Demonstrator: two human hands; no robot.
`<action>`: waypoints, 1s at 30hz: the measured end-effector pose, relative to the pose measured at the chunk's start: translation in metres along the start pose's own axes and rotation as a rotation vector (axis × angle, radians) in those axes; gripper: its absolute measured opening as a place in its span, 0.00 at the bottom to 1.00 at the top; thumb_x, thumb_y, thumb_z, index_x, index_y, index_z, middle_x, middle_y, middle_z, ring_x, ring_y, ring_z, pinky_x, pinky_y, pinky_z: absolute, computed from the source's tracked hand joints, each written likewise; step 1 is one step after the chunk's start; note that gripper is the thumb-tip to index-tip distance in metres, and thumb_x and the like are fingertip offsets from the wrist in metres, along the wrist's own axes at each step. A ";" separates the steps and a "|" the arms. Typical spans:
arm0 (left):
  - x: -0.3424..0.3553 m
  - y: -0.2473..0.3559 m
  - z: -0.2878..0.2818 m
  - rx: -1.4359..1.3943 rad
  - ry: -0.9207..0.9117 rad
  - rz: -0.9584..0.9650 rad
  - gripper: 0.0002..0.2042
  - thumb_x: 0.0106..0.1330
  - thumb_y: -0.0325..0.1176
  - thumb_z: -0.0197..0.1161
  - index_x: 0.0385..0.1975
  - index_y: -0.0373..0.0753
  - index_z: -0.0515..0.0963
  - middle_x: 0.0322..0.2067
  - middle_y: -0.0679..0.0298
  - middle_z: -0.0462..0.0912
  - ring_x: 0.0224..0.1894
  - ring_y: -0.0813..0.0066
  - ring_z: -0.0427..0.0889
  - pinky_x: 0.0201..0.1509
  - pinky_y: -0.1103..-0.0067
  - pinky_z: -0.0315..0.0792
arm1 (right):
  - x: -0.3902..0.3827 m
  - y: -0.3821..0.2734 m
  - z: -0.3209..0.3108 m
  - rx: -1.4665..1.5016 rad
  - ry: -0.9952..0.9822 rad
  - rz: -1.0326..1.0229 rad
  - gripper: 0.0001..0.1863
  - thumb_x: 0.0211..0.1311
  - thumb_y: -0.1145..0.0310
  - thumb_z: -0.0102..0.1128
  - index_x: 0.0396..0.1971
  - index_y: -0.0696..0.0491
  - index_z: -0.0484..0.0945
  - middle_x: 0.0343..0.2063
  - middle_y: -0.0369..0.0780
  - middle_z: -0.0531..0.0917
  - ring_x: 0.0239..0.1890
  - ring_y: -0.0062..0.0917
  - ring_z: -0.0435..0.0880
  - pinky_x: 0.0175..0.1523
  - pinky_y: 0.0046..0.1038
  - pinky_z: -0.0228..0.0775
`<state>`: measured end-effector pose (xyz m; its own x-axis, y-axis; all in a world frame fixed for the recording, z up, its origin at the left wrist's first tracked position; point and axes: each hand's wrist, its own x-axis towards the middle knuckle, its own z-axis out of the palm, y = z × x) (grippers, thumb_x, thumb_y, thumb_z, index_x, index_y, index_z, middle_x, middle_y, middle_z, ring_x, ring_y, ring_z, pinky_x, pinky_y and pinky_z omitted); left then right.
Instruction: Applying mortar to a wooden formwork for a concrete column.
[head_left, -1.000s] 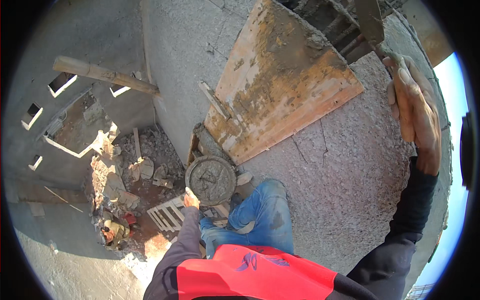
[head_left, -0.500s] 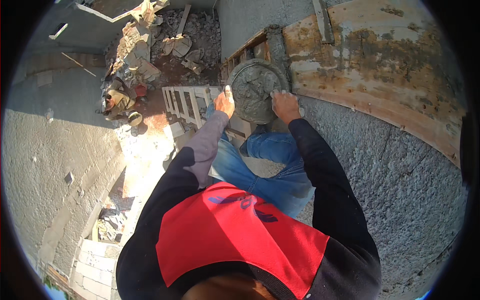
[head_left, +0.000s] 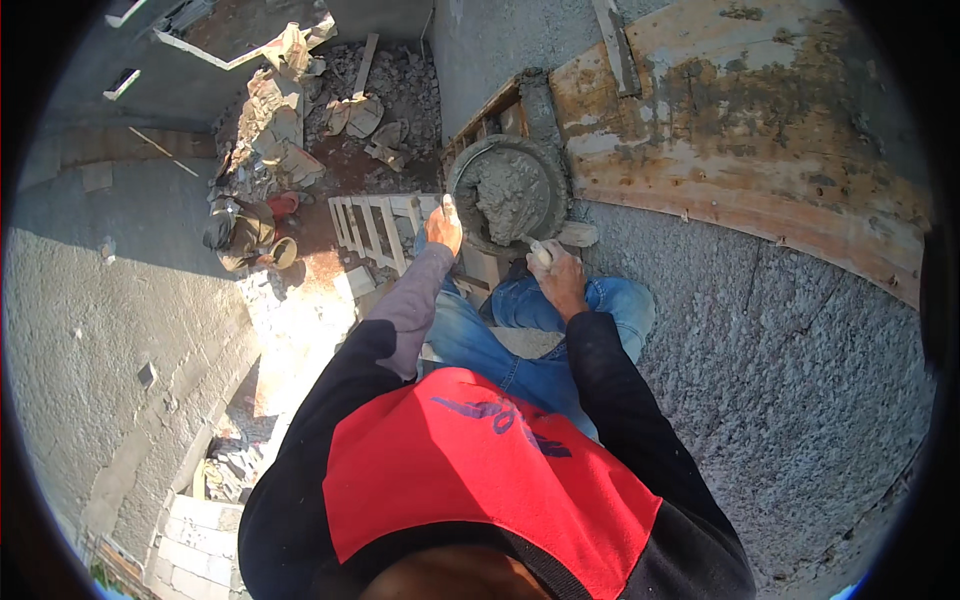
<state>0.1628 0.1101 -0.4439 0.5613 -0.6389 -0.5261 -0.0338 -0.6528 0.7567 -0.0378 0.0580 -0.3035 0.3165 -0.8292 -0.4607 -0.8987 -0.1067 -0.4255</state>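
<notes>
A round bucket [head_left: 553, 172] of wet grey mortar [head_left: 512, 190] stands in front of me beside the wall. My left hand [head_left: 444, 226] is closed on its near left rim, thumb up, with the other fingers mostly hidden. In my right hand [head_left: 559, 275], at the near right of the bucket, is the pale handle of a trowel [head_left: 541, 254]. Its metal shank reaches over the rim into the mortar, and the blade cannot be made out. The mortar lies heaped, with a hollow along its left side.
Wooden slats like a ladder or pallet [head_left: 372, 225] lie left of the bucket. Right of it, a mortar-stained plywood board [head_left: 720, 130] runs along the rough wall [head_left: 790, 400]. Below at the left, another person [head_left: 240, 232] bends beside a bucket [head_left: 284, 252], near rubble [head_left: 395, 85].
My right hand has come from the bucket's right side toward me, trowel in it. The mortar has been heaped to the right, leaving a hollow. My left hand stays at the rim.
</notes>
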 end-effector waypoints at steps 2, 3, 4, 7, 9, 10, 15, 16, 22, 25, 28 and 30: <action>-0.002 0.022 0.008 0.015 -0.013 0.030 0.31 0.70 0.54 0.33 0.29 0.29 0.74 0.33 0.39 0.77 0.41 0.38 0.73 0.47 0.58 0.65 | -0.016 -0.010 -0.035 0.014 0.090 0.009 0.19 0.50 0.56 0.62 0.40 0.50 0.76 0.32 0.49 0.82 0.38 0.48 0.80 0.43 0.43 0.70; 0.000 0.022 0.013 0.032 -0.016 0.049 0.31 0.70 0.54 0.33 0.29 0.29 0.74 0.33 0.39 0.77 0.40 0.37 0.73 0.46 0.57 0.65 | -0.025 -0.017 -0.054 -0.005 0.134 0.001 0.19 0.51 0.56 0.62 0.40 0.51 0.77 0.32 0.49 0.82 0.37 0.48 0.79 0.42 0.44 0.70; 0.003 0.012 0.018 0.057 0.003 0.087 0.31 0.71 0.54 0.33 0.29 0.29 0.74 0.31 0.41 0.78 0.38 0.39 0.74 0.44 0.60 0.67 | -0.035 -0.029 -0.075 -0.029 0.181 -0.046 0.18 0.51 0.56 0.61 0.39 0.51 0.77 0.31 0.49 0.82 0.36 0.48 0.79 0.42 0.44 0.70; 0.020 -0.033 0.023 -0.389 -0.182 -0.088 0.29 0.71 0.53 0.37 0.30 0.33 0.77 0.23 0.58 0.80 0.31 0.68 0.80 0.34 0.71 0.72 | -0.065 -0.069 -0.149 -0.028 0.148 -0.114 0.17 0.53 0.57 0.62 0.39 0.53 0.78 0.31 0.49 0.82 0.35 0.47 0.80 0.39 0.41 0.71; 0.042 -0.075 0.008 -0.119 0.018 -0.199 0.30 0.71 0.53 0.36 0.29 0.30 0.77 0.26 0.47 0.80 0.33 0.49 0.78 0.39 0.62 0.69 | -0.091 -0.123 -0.210 0.030 0.155 -0.334 0.20 0.54 0.54 0.62 0.39 0.55 0.78 0.30 0.46 0.82 0.33 0.42 0.81 0.38 0.37 0.71; 0.018 -0.044 0.023 0.058 0.113 0.007 0.31 0.71 0.53 0.36 0.29 0.28 0.76 0.27 0.42 0.78 0.35 0.41 0.75 0.42 0.59 0.66 | -0.109 -0.132 -0.245 -0.017 0.117 -0.272 0.19 0.54 0.56 0.63 0.40 0.56 0.78 0.31 0.47 0.82 0.32 0.42 0.82 0.37 0.35 0.72; -0.003 -0.016 0.007 -0.033 0.040 0.043 0.32 0.71 0.54 0.34 0.32 0.27 0.76 0.33 0.39 0.78 0.39 0.40 0.74 0.44 0.60 0.66 | -0.186 -0.210 -0.394 -0.011 0.052 -0.250 0.21 0.54 0.58 0.64 0.40 0.61 0.78 0.30 0.43 0.81 0.30 0.28 0.82 0.32 0.27 0.70; 0.002 -0.021 0.012 -0.032 0.039 0.045 0.32 0.71 0.54 0.34 0.32 0.27 0.76 0.33 0.39 0.78 0.39 0.40 0.74 0.44 0.60 0.66 | -0.195 -0.223 -0.419 0.139 0.037 -0.204 0.20 0.53 0.61 0.65 0.39 0.63 0.78 0.26 0.39 0.80 0.29 0.23 0.81 0.31 0.26 0.70; -0.007 0.004 -0.004 -0.013 -0.014 0.022 0.31 0.71 0.53 0.34 0.35 0.27 0.75 0.35 0.39 0.78 0.41 0.39 0.74 0.45 0.59 0.66 | -0.186 -0.211 -0.491 0.599 0.454 0.027 0.19 0.71 0.58 0.41 0.42 0.60 0.70 0.15 0.35 0.71 0.07 0.13 0.70 0.11 0.10 0.65; 0.020 -0.018 0.023 0.019 0.023 0.026 0.30 0.70 0.54 0.36 0.36 0.30 0.76 0.31 0.40 0.78 0.40 0.41 0.75 0.46 0.60 0.68 | -0.208 -0.197 -0.519 0.442 0.456 -0.045 0.22 0.70 0.56 0.41 0.54 0.57 0.64 0.22 0.36 0.73 0.12 0.11 0.70 0.15 0.08 0.66; 0.002 0.011 0.015 -0.044 -0.036 -0.043 0.29 0.70 0.54 0.37 0.37 0.30 0.76 0.30 0.42 0.79 0.37 0.45 0.78 0.45 0.61 0.69 | -0.220 -0.173 -0.536 0.358 0.376 -0.124 0.27 0.71 0.57 0.41 0.64 0.55 0.56 0.33 0.37 0.74 0.22 0.08 0.73 0.24 0.09 0.69; -0.008 0.025 0.000 -0.083 -0.023 -0.044 0.29 0.70 0.54 0.38 0.38 0.30 0.76 0.29 0.43 0.79 0.34 0.48 0.79 0.43 0.62 0.70 | -0.200 -0.173 -0.510 0.346 0.446 -0.167 0.28 0.70 0.57 0.41 0.66 0.55 0.54 0.36 0.37 0.74 0.26 0.08 0.72 0.27 0.09 0.67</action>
<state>0.1576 0.0986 -0.4211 0.5415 -0.6201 -0.5677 0.0596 -0.6452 0.7617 -0.1009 -0.0373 0.2598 0.2189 -0.9754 -0.0252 -0.6724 -0.1321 -0.7283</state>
